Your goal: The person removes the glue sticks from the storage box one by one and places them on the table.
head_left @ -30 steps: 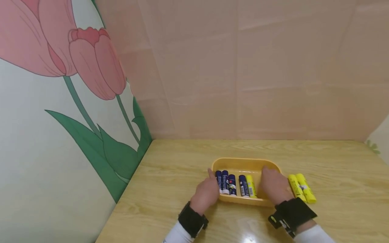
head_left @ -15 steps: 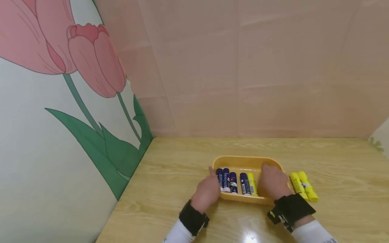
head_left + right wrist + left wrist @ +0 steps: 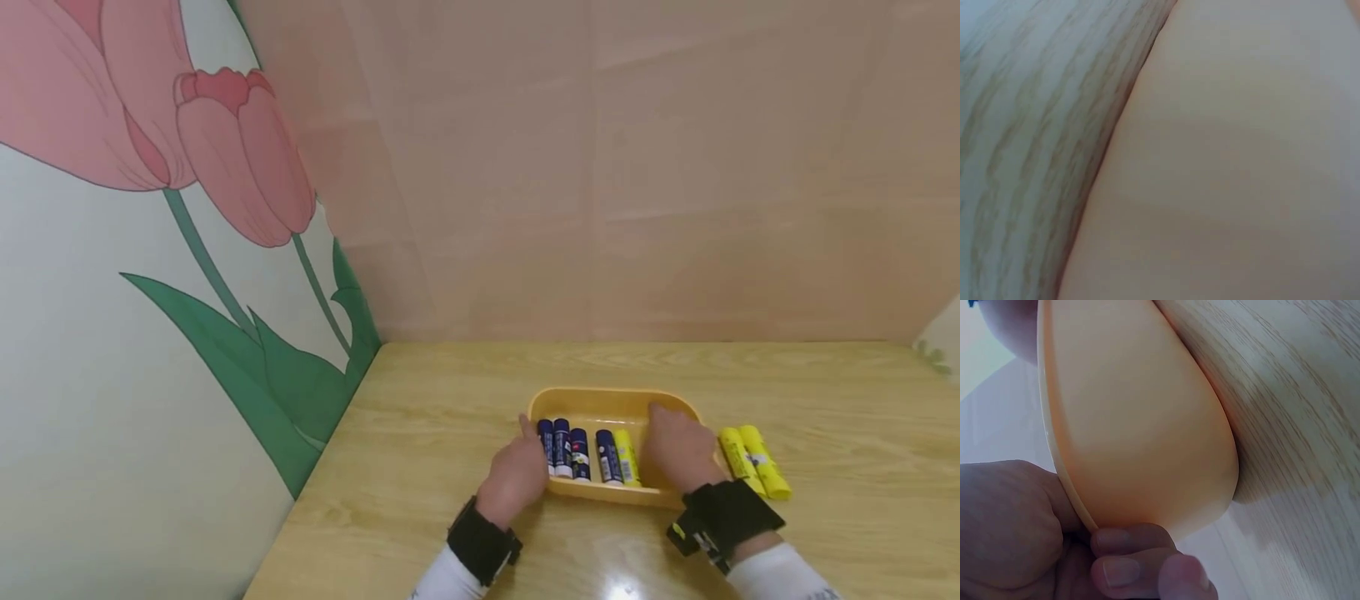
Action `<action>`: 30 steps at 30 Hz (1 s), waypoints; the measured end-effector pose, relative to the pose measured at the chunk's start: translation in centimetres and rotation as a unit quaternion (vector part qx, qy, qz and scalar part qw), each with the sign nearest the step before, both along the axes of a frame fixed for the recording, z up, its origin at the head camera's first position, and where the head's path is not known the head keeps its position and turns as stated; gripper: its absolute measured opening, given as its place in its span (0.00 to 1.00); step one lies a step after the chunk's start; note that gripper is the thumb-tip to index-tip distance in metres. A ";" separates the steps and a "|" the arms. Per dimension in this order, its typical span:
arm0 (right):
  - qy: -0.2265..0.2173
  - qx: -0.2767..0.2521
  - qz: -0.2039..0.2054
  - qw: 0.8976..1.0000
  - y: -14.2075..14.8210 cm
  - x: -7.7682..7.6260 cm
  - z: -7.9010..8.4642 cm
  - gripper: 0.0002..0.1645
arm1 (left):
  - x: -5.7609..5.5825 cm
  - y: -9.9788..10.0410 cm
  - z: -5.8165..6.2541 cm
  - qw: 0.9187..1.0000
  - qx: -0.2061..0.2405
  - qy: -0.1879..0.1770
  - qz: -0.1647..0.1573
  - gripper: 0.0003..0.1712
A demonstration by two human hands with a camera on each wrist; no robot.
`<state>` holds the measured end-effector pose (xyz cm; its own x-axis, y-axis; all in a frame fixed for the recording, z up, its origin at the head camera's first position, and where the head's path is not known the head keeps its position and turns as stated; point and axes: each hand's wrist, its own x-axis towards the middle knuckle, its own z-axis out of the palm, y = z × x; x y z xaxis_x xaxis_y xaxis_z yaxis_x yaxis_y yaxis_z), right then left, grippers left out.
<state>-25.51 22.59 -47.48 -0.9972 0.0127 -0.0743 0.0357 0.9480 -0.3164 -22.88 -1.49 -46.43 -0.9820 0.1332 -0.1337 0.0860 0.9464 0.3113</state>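
A yellow-orange plastic tray [image 3: 588, 407] sits on the table. Lying side by side in it are several navy glue sticks [image 3: 562, 447] and one yellow glue stick [image 3: 627, 458]. My left hand [image 3: 517, 471] grips the tray's left end; the left wrist view shows fingers [image 3: 1125, 572] curled at the rim against the outer wall. Over the tray's right end is my right hand [image 3: 681, 450], its fingertips hidden in the head view, and I cannot tell what they hold. Only the tray's outer wall [image 3: 1222, 162] and the table fill the right wrist view.
Two yellow glue sticks [image 3: 755, 462] lie together on the wood-grain table [image 3: 450, 392], just right of the tray and near the right hand. A pinkish cloth backdrop [image 3: 600, 208] hangs behind the table. At the left stands a wall panel with printed tulips [image 3: 247, 158].
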 end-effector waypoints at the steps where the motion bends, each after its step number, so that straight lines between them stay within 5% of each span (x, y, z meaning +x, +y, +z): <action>1: 0.001 -0.002 0.000 1.000 0.0 0.0 -0.1 0.33 | 0.0 0.0 -0.1 1.000 0.000 -0.001 0.002 0.37; 6: -0.005 -0.014 -0.006 1.000 -0.2 -0.1 -0.2 0.40 | 0.2 0.0 -0.3 1.000 0.002 -0.012 0.010 0.38; 20: 0.031 -0.028 0.002 0.999 -0.3 0.1 0.6 0.35 | 0.1 -0.2 -0.2 1.000 0.013 -0.010 0.008 0.39; 30: 0.037 -0.025 0.010 0.999 0.3 0.7 1.8 0.33 | 0.1 0.3 -0.1 0.999 -0.032 0.021 -0.010 0.38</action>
<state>-24.81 22.90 -45.69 -1.0000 -0.0082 -0.0013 -0.0072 0.9309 -0.3652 -22.76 -1.20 -46.52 -0.9840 0.1457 -0.1023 0.1170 0.9623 0.2456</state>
